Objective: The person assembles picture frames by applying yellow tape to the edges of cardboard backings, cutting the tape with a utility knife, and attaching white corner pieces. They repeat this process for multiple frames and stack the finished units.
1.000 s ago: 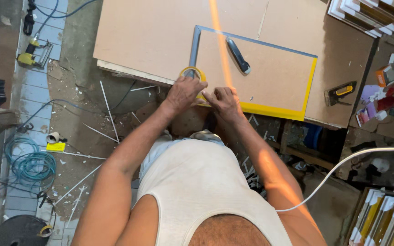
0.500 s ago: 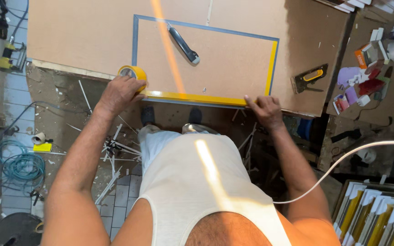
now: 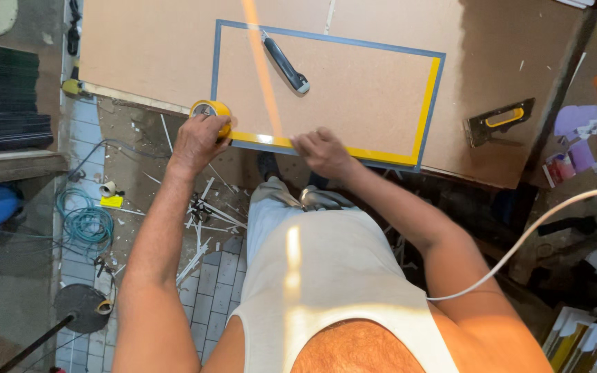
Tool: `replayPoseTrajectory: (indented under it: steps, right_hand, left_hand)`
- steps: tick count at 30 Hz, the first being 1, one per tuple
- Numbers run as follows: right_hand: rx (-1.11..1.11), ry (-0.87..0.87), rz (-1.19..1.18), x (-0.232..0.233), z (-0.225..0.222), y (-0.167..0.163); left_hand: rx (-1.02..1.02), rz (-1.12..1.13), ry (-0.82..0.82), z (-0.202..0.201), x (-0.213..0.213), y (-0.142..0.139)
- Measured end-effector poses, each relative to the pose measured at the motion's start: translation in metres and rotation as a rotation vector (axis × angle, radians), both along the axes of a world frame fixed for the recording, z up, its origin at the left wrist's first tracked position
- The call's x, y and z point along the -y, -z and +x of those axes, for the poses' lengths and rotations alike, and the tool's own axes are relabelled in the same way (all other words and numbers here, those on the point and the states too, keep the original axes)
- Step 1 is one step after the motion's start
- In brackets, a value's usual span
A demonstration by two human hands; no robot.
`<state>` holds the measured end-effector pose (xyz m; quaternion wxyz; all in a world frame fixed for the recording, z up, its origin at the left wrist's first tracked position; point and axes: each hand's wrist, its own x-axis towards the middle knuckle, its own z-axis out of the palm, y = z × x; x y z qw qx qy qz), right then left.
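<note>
My left hand grips a roll of yellow tape at the near left corner of a brown board. A grey frame outline runs around the board, and yellow tape strip covers its near edge and right side. My right hand presses flat on the yellow strip along the near edge, fingers together. A black-handled utility knife lies on the board inside the outline, beyond both hands.
A black and orange staple gun lies on the workbench to the right. Coiled teal cable and white offcuts litter the tiled floor. A white cable crosses at right. Boxes and clutter sit far right.
My right hand has slid left along the near yellow strip, closer to my left hand. The left hand still holds the tape roll at the corner.
</note>
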<state>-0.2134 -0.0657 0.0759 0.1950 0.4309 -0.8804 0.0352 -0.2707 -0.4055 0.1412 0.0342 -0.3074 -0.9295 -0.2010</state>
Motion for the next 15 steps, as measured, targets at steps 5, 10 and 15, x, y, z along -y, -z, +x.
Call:
replayPoseTrajectory:
  steps: [5, 10, 15]
  right_hand:
    - [-0.028, -0.018, -0.017, 0.058, -0.022, 0.000]
    - [0.096, 0.080, -0.026, -0.041, 0.017, -0.002]
    - [0.097, 0.244, 0.187, -0.202, 0.078, -0.027]
  left_hand:
    - [0.005, -0.007, -0.039, 0.003, -0.010, 0.004]
    - [0.003, -0.018, -0.030, 0.003, -0.008, 0.011]
    - [0.010, -0.021, -0.036, 0.002, -0.005, 0.015]
